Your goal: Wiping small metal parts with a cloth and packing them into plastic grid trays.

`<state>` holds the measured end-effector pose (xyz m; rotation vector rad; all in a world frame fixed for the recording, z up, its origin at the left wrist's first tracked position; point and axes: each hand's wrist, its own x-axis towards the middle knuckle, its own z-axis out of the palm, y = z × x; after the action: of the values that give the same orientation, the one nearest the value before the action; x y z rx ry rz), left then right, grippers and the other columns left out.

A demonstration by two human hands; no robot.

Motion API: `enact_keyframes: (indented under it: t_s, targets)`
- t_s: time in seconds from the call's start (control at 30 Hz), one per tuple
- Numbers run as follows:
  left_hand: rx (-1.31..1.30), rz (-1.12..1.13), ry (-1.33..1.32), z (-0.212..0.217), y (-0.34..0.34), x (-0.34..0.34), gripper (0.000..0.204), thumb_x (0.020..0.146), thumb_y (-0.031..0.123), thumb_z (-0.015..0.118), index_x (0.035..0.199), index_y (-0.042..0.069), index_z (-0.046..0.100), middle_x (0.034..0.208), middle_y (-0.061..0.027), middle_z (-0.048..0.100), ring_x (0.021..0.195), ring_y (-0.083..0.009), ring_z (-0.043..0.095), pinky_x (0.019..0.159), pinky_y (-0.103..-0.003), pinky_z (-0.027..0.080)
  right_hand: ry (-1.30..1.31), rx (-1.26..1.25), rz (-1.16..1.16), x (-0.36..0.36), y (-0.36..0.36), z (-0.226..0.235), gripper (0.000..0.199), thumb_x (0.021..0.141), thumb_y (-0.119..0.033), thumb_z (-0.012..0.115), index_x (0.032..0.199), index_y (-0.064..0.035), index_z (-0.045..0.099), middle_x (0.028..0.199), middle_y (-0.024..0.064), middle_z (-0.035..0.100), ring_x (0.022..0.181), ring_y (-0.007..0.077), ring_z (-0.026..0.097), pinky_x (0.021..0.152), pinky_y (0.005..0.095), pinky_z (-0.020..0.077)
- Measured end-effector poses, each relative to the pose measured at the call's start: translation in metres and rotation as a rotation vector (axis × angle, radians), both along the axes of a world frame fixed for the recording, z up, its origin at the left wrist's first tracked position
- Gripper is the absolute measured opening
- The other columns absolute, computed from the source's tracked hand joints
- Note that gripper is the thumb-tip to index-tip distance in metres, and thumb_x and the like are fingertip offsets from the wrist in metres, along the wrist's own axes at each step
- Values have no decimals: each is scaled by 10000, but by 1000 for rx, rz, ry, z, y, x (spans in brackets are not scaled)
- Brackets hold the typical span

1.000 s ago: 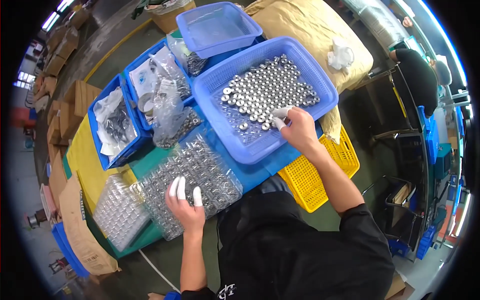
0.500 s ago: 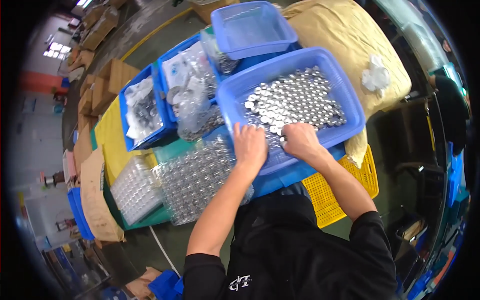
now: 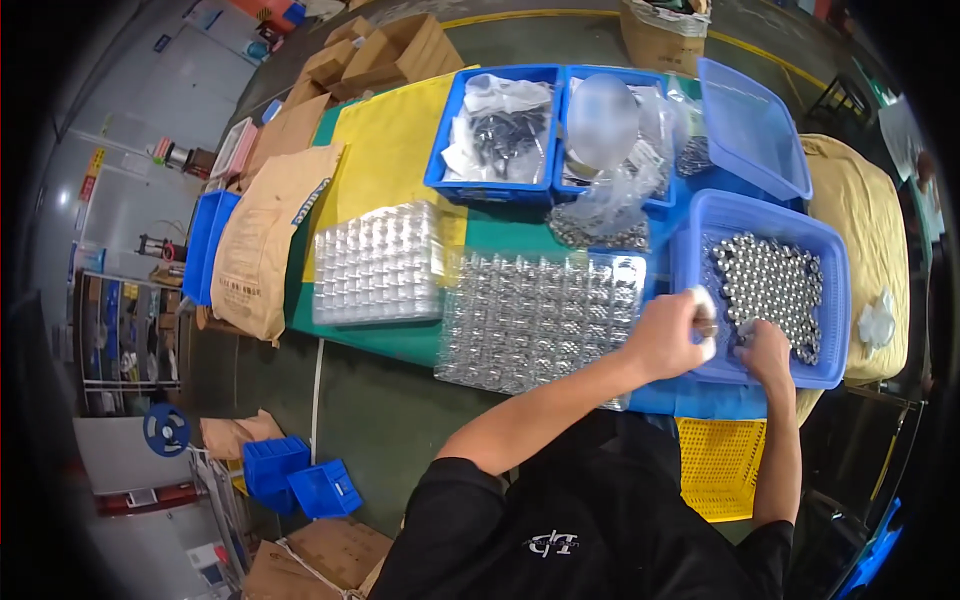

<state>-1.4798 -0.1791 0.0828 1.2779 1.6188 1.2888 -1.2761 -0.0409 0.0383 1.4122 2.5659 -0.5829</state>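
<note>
A blue plastic bin [image 3: 762, 206] holds many small shiny round metal parts [image 3: 775, 280]. My left hand [image 3: 668, 336], with white covers on its fingertips, is at the bin's left wall, fingers closed on a few of the parts. Just to its right, my right hand [image 3: 766, 350] rests inside the bin's near corner with its fingers curled into the parts. A clear plastic tray with many small pockets [image 3: 540, 315] lies flat on the table directly left of the bin, under my left forearm.
A stack of clear pocket trays [image 3: 378, 262] sits further left on the green and yellow table. Behind are blue bins with bagged parts [image 3: 495, 130], an empty tilted blue bin [image 3: 750, 130] and a brown paper sack [image 3: 262, 240]. A yellow crate [image 3: 722, 465] stands below the table edge.
My left hand left the clear tray, reached into the blue bin beside my right hand, and now sits at the bin's left wall. My view has swung left.
</note>
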Motion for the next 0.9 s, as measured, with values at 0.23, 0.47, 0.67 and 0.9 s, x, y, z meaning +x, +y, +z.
enact_keyframes:
  t_s: [0.23, 0.47, 0.67, 0.9]
  targets:
    - [-236, 407, 386, -81, -135, -195, 311, 773, 207, 800, 1017, 56, 679, 919, -100, 727, 825, -185, 697, 739, -311, 545, -40, 71, -111, -5, 0, -10, 269, 624, -107, 764, 885, -55, 721, 774, 180, 693, 792, 351, 683, 760, 425, 535]
    - [-360, 387, 833, -106, -165, -286, 323, 717, 208, 798, 999, 76, 713, 877, -127, 655, 894, -302, 614, 792, -412, 504, -77, 105, -107, -9, -5, -8, 262, 592, -62, 775, 847, -43, 718, 748, 164, 688, 752, 321, 682, 737, 401, 534]
    - [-442, 235, 1037, -97, -142, -292, 212, 663, 108, 775, 870, 74, 740, 975, -121, 637, 1007, -296, 555, 866, -397, 484, -117, 110, -128, -13, -10, -5, 267, 631, -108, 754, 893, -65, 734, 819, 185, 697, 828, 339, 682, 787, 419, 528]
    - [-547, 181, 984, -110, -131, -297, 167, 682, 35, 691, 838, 64, 742, 985, -150, 641, 1034, -313, 560, 878, -407, 472, -18, 122, -138, -13, -16, 1, 214, 684, -107, 713, 889, -50, 736, 770, 211, 685, 769, 351, 682, 753, 417, 530]
